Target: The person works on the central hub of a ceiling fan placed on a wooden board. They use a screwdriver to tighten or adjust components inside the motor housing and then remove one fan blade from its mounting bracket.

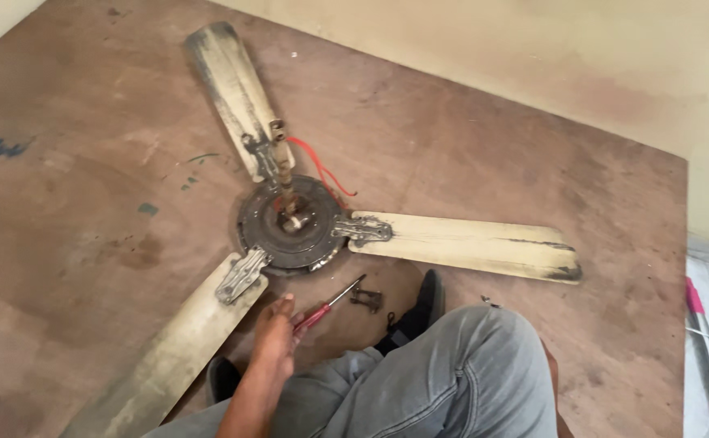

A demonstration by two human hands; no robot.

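Note:
An old ceiling fan lies on a brown wooden board (87, 162). Its dark round motor hub (267, 234) carries three dirty cream blades: one far (229, 89), one right (468, 246), one near-left (172, 357). A rusty down rod (284, 166) and a red wire (318, 166) rise from the hub. My left hand (276, 334) is closed around the red handle of a screwdriver (327, 304) just in front of the hub, with the shaft pointing up and right. A small dark metal part (367, 299) lies beside the tip. My right hand is hidden.
My legs in grey jeans (451, 381) fill the bottom, with dark footwear (421, 312) near the right blade and another dark shoe (223, 377) by the near-left blade. A cream wall (533, 49) runs along the back. A pink-handled tool (699, 300) lies on white sheeting at the right.

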